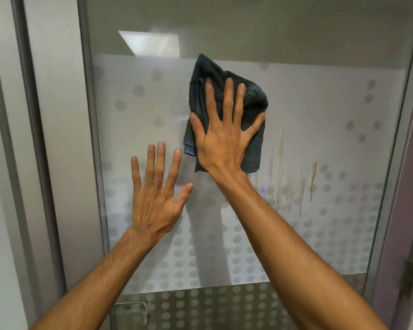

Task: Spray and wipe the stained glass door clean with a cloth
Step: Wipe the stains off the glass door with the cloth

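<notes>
A frosted, dotted glass door (134,115) fills the view. My right hand (224,136) lies flat with fingers spread over a dark grey cloth (253,148), pressing it against the pane near the upper middle. Brownish streaks of stain (281,153) and a small purple smear (262,188) run down the glass just right of and below the cloth. My left hand (156,194) rests flat on the glass lower left of the cloth, fingers apart and holding nothing. No spray bottle is in view.
A grey metal door frame (91,139) runs down the left of the pane, with a wall panel beyond it. On the right stands a purple-grey jamb (408,186) with a hinge (409,277). A metal handle (131,308) shows at the bottom.
</notes>
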Action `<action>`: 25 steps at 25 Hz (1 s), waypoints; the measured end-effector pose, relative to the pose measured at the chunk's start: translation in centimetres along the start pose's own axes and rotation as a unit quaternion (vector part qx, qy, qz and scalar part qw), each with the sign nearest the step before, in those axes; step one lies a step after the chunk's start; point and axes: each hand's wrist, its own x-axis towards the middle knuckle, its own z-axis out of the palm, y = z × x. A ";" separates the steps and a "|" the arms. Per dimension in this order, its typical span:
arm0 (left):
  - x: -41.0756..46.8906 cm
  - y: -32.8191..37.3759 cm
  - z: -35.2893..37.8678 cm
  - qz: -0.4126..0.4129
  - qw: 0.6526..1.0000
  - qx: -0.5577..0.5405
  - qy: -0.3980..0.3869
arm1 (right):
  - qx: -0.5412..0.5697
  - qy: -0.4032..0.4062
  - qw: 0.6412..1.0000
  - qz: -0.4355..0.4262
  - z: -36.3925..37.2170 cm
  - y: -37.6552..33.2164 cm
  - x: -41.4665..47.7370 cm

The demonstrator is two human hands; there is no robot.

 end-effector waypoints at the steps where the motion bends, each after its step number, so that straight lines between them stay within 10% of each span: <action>1: 0.0 0.1 0.0 -0.003 1.000 -0.003 -0.003 | 0.007 0.002 1.000 0.020 0.0 0.0 -0.5; 14: -0.8 0.0 0.1 0.014 1.000 0.010 -0.002 | -0.015 -0.100 0.991 -0.091 1.6 6.6 -23.4; 25: -0.3 1.7 0.4 -0.010 1.000 0.003 0.013 | -0.029 -0.034 0.995 -0.092 -0.9 6.5 -5.4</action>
